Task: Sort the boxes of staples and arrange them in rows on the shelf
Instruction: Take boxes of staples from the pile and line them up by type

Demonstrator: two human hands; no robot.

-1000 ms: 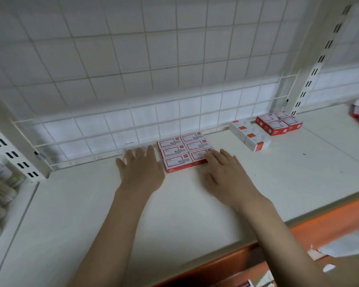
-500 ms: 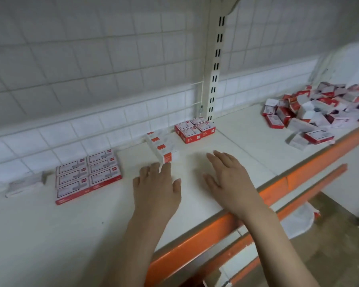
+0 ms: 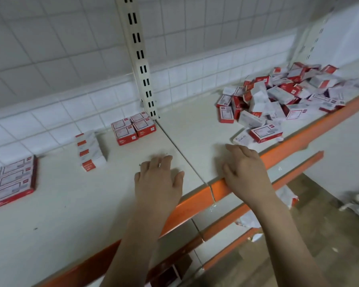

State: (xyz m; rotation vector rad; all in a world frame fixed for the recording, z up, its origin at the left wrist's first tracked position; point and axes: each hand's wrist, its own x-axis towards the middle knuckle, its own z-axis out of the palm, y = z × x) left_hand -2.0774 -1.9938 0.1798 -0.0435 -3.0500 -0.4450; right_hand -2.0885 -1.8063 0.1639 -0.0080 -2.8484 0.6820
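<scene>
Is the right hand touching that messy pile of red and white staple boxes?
Apart. The head view shows bare white shelf between the right hand and the pile of red and white staple boxes.

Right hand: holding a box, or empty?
Empty. The right hand lies open, fingers straight, short of the pile of boxes.

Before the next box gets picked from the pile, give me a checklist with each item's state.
1. Left hand free: ok, open, holding nothing.
2. Right hand free: ok, open, holding nothing.
3. Pile within reach: ok, nearest boxes lie just beyond the right fingertips.
4. Sorted groups tidy: ok, flat block, white row and red stack stand apart.
5. Room on shelf for more rows: ok.
6. Which kind the next box is: cannot tell, labels blurred.
</scene>
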